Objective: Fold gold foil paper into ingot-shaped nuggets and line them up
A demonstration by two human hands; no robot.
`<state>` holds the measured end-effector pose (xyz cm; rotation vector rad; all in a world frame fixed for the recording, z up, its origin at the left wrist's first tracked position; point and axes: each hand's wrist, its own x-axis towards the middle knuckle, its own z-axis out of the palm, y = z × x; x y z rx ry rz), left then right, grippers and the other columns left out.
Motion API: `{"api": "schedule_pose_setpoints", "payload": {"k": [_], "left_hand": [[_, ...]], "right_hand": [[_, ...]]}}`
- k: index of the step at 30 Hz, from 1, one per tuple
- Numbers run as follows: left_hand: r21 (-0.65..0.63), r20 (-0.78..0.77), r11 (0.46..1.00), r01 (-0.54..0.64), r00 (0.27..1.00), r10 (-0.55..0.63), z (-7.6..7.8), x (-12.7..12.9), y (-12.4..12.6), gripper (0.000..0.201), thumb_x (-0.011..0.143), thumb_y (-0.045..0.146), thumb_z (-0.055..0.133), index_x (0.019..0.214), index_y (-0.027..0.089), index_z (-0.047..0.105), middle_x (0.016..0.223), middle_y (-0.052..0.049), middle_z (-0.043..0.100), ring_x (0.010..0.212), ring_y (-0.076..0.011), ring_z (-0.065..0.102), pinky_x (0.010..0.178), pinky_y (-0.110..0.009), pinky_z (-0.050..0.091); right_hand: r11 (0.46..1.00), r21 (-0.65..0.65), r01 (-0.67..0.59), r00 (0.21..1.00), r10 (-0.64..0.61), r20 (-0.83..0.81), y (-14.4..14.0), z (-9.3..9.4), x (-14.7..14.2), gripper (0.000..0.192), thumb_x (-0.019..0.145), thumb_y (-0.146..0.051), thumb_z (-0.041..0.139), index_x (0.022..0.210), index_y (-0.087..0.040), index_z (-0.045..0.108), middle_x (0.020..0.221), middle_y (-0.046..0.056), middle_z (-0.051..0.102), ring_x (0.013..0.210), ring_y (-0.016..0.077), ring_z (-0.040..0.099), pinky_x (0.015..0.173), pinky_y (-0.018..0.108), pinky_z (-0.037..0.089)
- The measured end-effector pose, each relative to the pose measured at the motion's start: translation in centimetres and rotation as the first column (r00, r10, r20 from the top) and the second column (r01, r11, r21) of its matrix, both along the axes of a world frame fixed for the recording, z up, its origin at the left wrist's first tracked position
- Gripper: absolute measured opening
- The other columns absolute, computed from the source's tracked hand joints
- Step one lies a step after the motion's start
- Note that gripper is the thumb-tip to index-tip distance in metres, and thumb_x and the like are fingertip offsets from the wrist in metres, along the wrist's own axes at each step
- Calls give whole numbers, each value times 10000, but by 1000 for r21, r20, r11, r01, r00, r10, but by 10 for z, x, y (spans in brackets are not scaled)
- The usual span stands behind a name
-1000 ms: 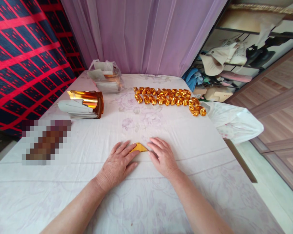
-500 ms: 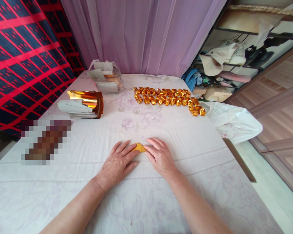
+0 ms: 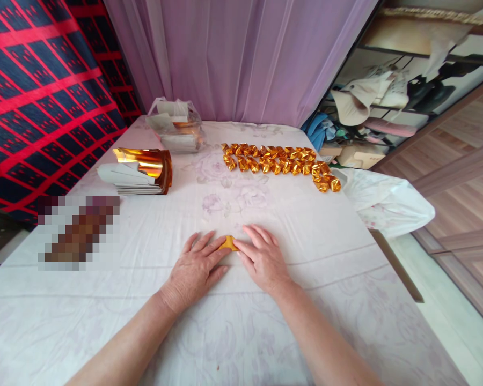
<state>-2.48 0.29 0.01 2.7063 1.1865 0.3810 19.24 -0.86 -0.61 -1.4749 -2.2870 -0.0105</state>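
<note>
A small folded piece of gold foil paper [image 3: 228,244] lies flat on the cloth, partly covered by fingers. On its left part rest the fingertips of my left hand [image 3: 197,266], which is laid out flat with the fingers apart and the thumb below. My right hand [image 3: 263,257] touches the paper's right end with its index fingertip. Its other fingers spread above the cloth, gripping nothing. Farther back on the right sit rows of folded gold paper ingots [image 3: 282,160]. The underside of the folded paper is hidden.
A bent stack of gold foil sheets [image 3: 139,179] stands at the left, with a clear plastic bag [image 3: 175,126] of more sheets behind it. A pixelated patch [image 3: 78,233] covers something at the left edge. Shelves [image 3: 386,112] and a white bag [image 3: 390,201] flank the table's right side.
My right fingertips have slid slightly left along the paper, covering more of its right end. My left hand stays nearly in place. The whole view has shifted a little.
</note>
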Motion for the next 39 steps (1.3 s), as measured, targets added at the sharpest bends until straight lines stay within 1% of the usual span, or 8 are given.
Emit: {"api": "schedule_pose_setpoints", "payload": {"k": [8, 11, 15, 19, 25, 30, 35, 39], "left_hand": [[4, 3, 1000, -15, 1000, 15, -2, -1, -1, 391, 956, 389, 522, 1340, 319, 546, 1464, 1, 509, 1388, -330, 375, 1119, -595, 246], [-2, -3, 1000, -20, 1000, 20, -2, -2, 0, 381, 959, 399, 513, 1330, 326, 555, 1467, 1, 505, 1383, -339, 381, 1107, -612, 254], [-20, -1, 1000, -22, 1000, 22, -2, -1, 0, 381, 953, 389, 522, 1329, 332, 555, 1469, 1, 503, 1384, -335, 383, 1107, -614, 258], [-32, 8, 999, -22, 1000, 22, -2, -1, 1, 383, 950, 381, 526, 1330, 339, 556, 1467, 0, 505, 1386, -334, 383, 1110, -614, 256], [-65, -6, 997, -30, 1000, 30, 1, -1, 2, 379, 957, 398, 510, 1327, 340, 566, 1471, 5, 500, 1397, -330, 366, 1128, -611, 230], [-80, -15, 997, -24, 1000, 23, 0, -4, 3, 370, 972, 407, 478, 1323, 345, 575, 1476, 8, 493, 1408, -330, 347, 1135, -616, 210], [-34, -3, 999, 16, 1000, -16, -3, -16, 4, 385, 983, 419, 453, 1350, 353, 549, 1442, 8, 533, 1407, -317, 355, 1143, -618, 176], [14, 2, 1000, 2, 1000, -2, -4, -29, 5, 378, 996, 412, 421, 1339, 340, 563, 1367, 3, 603, 1390, -296, 393, 1160, -608, 106]], "right_hand": [[1000, -2, 7, 1000, -7, 6, 0, 1, 6, 258, 936, -269, 544, 1118, -278, 726, 1334, 78, 602, 1260, 294, 474, 1033, 497, 380], [1000, 11, 18, 999, -18, -42, 1, -1, 3, 242, 926, -263, 554, 1083, -280, 738, 1296, 67, 629, 1237, 282, 496, 1023, 478, 394], [996, 26, 83, 986, -79, -148, 5, -4, -4, 196, 917, -276, 568, 971, -272, 757, 1222, 56, 670, 1189, 265, 536, 1008, 447, 413], [991, 35, 126, 974, -116, -196, 8, -7, -11, 138, 900, -308, 608, 883, -246, 731, 1186, 71, 684, 1177, 267, 553, 997, 445, 408], [990, -31, 137, 964, -141, -225, 9, -9, -11, 104, 893, -232, 596, 888, -240, 700, 1211, 61, 679, 1207, 267, 531, 1021, 466, 375], [989, -71, 130, 955, -144, -259, 10, -12, -5, 199, 888, -162, 556, 906, -258, 729, 1230, 36, 675, 1233, 255, 511, 1035, 455, 374], [986, -93, 140, 955, -159, -249, 10, -12, -4, 229, 887, -157, 544, 917, -266, 743, 1237, 32, 673, 1242, 248, 504, 1046, 449, 373], [985, -96, 144, 954, -164, -252, 11, -12, -5, 239, 886, -158, 542, 918, -276, 747, 1230, 26, 676, 1233, 240, 508, 1041, 445, 376]]}}
